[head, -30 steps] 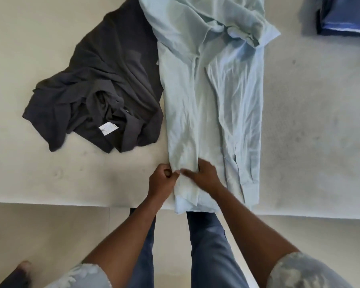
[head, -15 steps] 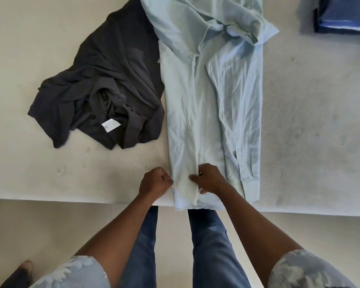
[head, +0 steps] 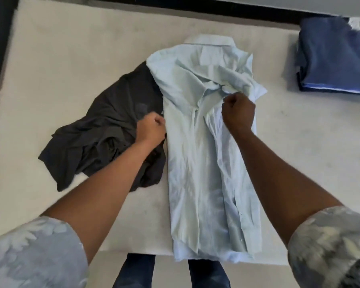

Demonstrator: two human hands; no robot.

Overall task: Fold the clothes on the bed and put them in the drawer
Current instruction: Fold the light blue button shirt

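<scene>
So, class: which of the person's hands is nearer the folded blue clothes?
Right. The right hand rests on the light blue shirt, closer to the folded blue clothes; the left hand is at the shirt's opposite edge.

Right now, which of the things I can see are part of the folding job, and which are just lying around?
Part of the job:
- light blue shirt, gripped by the left hand and right hand
- dark grey garment, crumpled, not yet folded
- folded blue clothes at the far right
- bed they lie on

Just there:
- floor at the bed's near edge
</scene>
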